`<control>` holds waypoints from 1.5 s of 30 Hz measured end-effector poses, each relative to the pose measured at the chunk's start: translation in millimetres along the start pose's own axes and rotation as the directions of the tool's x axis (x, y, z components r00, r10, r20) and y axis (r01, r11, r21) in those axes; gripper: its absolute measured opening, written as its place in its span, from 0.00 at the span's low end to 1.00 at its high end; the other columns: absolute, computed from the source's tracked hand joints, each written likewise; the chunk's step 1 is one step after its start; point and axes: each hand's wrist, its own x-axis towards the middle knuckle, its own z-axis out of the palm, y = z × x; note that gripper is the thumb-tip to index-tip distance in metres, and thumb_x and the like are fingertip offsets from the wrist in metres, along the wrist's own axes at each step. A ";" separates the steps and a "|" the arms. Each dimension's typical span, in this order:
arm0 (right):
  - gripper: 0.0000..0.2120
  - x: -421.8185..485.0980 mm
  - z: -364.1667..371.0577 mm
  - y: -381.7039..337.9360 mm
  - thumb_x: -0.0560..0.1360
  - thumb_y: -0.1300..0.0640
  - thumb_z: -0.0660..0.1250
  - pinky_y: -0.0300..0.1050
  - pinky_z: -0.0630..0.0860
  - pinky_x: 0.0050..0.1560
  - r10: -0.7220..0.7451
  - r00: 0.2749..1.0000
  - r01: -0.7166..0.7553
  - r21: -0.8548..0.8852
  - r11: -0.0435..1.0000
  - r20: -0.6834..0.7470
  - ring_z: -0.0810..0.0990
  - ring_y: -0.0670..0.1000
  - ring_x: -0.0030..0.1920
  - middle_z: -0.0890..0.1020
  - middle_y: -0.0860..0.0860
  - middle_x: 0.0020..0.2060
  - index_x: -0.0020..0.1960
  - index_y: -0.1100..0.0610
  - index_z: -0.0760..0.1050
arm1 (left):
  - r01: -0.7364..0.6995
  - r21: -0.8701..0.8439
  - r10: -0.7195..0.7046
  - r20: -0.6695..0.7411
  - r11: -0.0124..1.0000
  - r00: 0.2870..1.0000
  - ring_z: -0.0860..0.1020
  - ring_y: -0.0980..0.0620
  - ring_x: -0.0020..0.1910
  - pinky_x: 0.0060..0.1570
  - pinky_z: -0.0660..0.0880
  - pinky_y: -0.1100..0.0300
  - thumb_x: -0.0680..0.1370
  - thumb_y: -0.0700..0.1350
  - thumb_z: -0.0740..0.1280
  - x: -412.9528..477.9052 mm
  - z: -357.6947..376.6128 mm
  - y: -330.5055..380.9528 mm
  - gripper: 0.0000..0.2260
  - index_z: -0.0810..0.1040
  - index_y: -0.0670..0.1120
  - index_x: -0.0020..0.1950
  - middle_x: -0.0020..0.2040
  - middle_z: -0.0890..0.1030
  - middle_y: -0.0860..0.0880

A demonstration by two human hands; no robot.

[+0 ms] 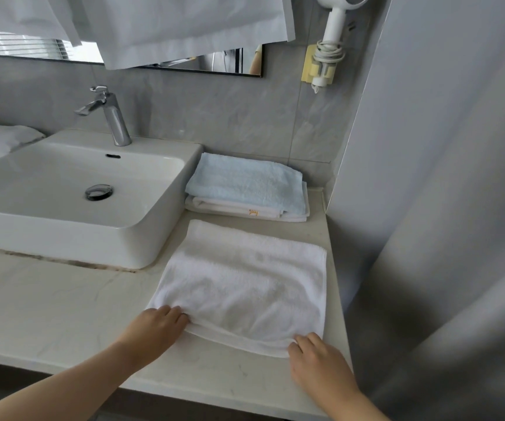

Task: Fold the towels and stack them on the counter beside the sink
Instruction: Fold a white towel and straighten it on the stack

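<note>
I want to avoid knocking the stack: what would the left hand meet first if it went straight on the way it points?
The white towel, whose near corner the left hand pinches. Past it the line seems to reach the wall, not the stack; depth is unclear.

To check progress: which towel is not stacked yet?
The white terry towel in front, alone; the light blue towel lies on a folded white one behind.

Sink point(63, 241) on counter point(48, 308), w/ faucet point(110, 115) at sink's back edge. Just R of sink, toward the wall: stack of folded towels point(245, 186). Also R of sink but nearer the front: flat towel point(245, 284), L hand point(157, 326) & R hand point(315, 360) gripping its near edge. Hair dryer point(333, 41) on wall, above & R of sink.
</note>
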 end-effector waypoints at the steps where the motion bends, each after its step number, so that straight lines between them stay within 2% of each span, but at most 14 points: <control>1: 0.13 1.4 -2.5 -1.3 0.58 0.63 0.54 0.37 0.67 0.18 0.002 1.000 -0.002 -0.006 1.000 0.004 0.76 0.50 0.25 0.77 0.49 0.25 0.25 0.54 0.76 | 0.011 0.009 -0.011 -0.004 1.000 1.000 0.70 0.53 0.19 0.14 0.66 0.64 0.48 0.33 0.75 2.5 1.4 0.6 0.15 0.79 0.45 0.30 0.26 0.74 0.50; 4: 0.09 5.2 -7.5 0.4 0.59 0.61 0.58 0.37 0.67 0.17 0.023 1.000 -0.024 0.018 1.000 0.013 0.76 0.50 0.26 0.77 0.48 0.26 0.27 0.54 0.77 | 0.082 -0.016 -0.083 -0.054 0.996 0.995 0.67 0.53 0.17 0.14 0.62 0.65 0.58 0.34 0.62 10.8 3.6 0.9 0.07 0.76 0.45 0.28 0.23 0.69 0.51; 7: 0.03 11.9 -16.1 6.1 0.56 0.58 0.69 0.37 0.68 0.20 0.056 0.998 -0.056 0.073 0.996 -0.002 0.77 0.50 0.27 0.76 0.47 0.26 0.27 0.53 0.75 | 0.165 -0.061 -0.171 -0.108 0.984 0.979 0.69 0.51 0.19 0.15 0.62 0.64 0.63 0.39 0.53 19.2 1.8 -4.0 0.13 0.76 0.45 0.29 0.24 0.70 0.51; 11: 0.10 35.5 -37.3 22.3 0.65 0.55 0.58 0.40 0.72 0.26 0.226 0.967 -0.206 0.163 0.965 -0.116 0.78 0.51 0.29 0.78 0.47 0.30 0.33 0.53 0.78 | 0.237 -0.076 -0.246 -0.163 0.969 0.955 0.75 0.48 0.23 0.21 0.68 0.63 0.66 0.43 0.54 38.3 -22.1 -18.2 0.12 0.77 0.45 0.35 0.29 0.75 0.49; 20: 0.12 131.0 -109.9 65.8 0.72 0.54 0.63 0.42 0.74 0.36 0.499 0.812 -0.351 0.429 0.832 -0.303 0.78 0.58 0.34 0.81 0.54 0.32 0.38 0.60 0.81 | 0.326 -0.095 -0.339 -0.288 0.941 0.895 0.79 0.44 0.30 0.32 0.75 0.56 0.73 0.46 0.55 101.7 -106.0 -82.4 0.14 0.77 0.43 0.39 0.34 0.79 0.46; 23: 0.04 153.2 -135.2 72.8 0.73 0.62 0.69 0.36 0.62 0.38 0.624 0.729 -0.389 0.579 0.716 -0.283 0.74 0.55 0.38 0.80 0.54 0.34 0.41 0.62 0.81 | 0.255 -0.104 -0.276 -0.346 0.961 0.897 0.80 0.45 0.31 0.34 0.76 0.57 0.78 0.53 0.53 111.7 -135.6 -102.3 0.20 0.79 0.43 0.41 0.36 0.81 0.47; 26: 0.04 166.4 -152.6 79.8 0.74 0.61 0.68 0.40 0.65 0.37 0.662 0.727 -0.371 0.708 0.601 -0.182 0.74 0.51 0.39 0.77 0.48 0.34 0.41 0.57 0.77 | 0.274 -0.196 -0.332 -0.401 0.942 0.854 0.78 0.45 0.29 0.29 0.68 0.62 0.76 0.60 0.53 113.6 -161.8 -115.6 0.23 0.78 0.44 0.39 0.33 0.79 0.48; 28: 0.06 171.7 -161.6 81.3 0.75 0.59 0.68 0.35 0.68 0.34 0.658 0.739 -0.361 0.738 0.570 -0.147 0.74 0.47 0.35 0.77 0.46 0.33 0.39 0.54 0.75 | 0.331 -0.254 -0.411 -0.410 0.909 0.814 0.77 0.46 0.30 0.27 0.63 0.63 0.73 0.61 0.56 113.4 -174.4 -119.5 0.22 0.78 0.44 0.38 0.33 0.79 0.49; 31: 0.09 174.7 -169.8 79.4 0.74 0.59 0.68 0.34 0.70 0.36 0.647 0.758 -0.366 0.770 0.522 -0.078 0.75 0.45 0.36 0.79 0.45 0.34 0.37 0.50 0.74 | 0.408 -0.347 -0.514 -0.314 0.845 0.798 0.75 0.47 0.36 0.32 0.67 0.59 0.72 0.61 0.66 115.5 -190.1 -124.0 0.20 0.80 0.44 0.42 0.37 0.78 0.50; 34: 0.11 175.7 -175.4 82.4 0.73 0.61 0.69 0.34 0.71 0.38 0.614 0.789 -0.391 0.779 0.490 0.011 0.77 0.45 0.39 0.79 0.43 0.36 0.37 0.47 0.75 | 0.435 -0.383 -0.502 -0.091 0.815 0.860 0.75 0.49 0.43 0.38 0.67 0.63 0.73 0.51 0.72 116.2 -201.3 -133.1 0.11 0.80 0.45 0.50 0.42 0.77 0.52; 38: 0.08 182.6 -178.7 85.1 0.74 0.64 0.69 0.33 0.68 0.44 0.576 0.815 -0.447 0.693 0.565 0.057 0.76 0.47 0.45 0.79 0.44 0.41 0.51 0.55 0.79 | 0.438 -0.288 -0.434 0.083 0.851 0.897 0.77 0.47 0.54 0.42 0.64 0.62 0.75 0.46 0.69 119.2 -203.4 -143.4 0.16 0.75 0.50 0.63 0.55 0.80 0.49; 41: 0.08 192.3 -183.8 84.8 0.75 0.64 0.66 0.31 0.63 0.44 0.600 0.791 -0.416 0.613 0.671 -0.119 0.74 0.49 0.47 0.77 0.48 0.44 0.54 0.61 0.79 | 0.422 -0.272 -0.474 -0.166 0.865 0.865 0.78 0.41 0.52 0.45 0.69 0.56 0.76 0.41 0.68 126.3 -205.1 -147.4 0.12 0.78 0.42 0.59 0.53 0.80 0.42; 43: 0.06 195.6 -187.8 82.7 0.75 0.65 0.65 0.32 0.61 0.43 0.604 0.755 -0.363 0.603 0.710 -0.257 0.73 0.51 0.47 0.76 0.48 0.42 0.50 0.63 0.79 | 0.356 -0.280 -0.447 -0.419 0.892 0.790 0.79 0.39 0.44 0.39 0.70 0.55 0.76 0.39 0.67 125.7 -204.2 -146.7 0.07 0.79 0.38 0.51 0.47 0.80 0.39; 45: 0.06 193.8 -188.3 79.3 0.76 0.66 0.63 0.34 0.62 0.45 0.601 0.735 -0.324 0.617 0.717 -0.312 0.71 0.49 0.48 0.74 0.46 0.42 0.50 0.62 0.78 | 0.310 -0.267 -0.408 -0.546 0.913 0.731 0.79 0.40 0.38 0.35 0.72 0.55 0.74 0.41 0.64 119.7 -199.0 -139.8 0.07 0.76 0.39 0.49 0.42 0.80 0.39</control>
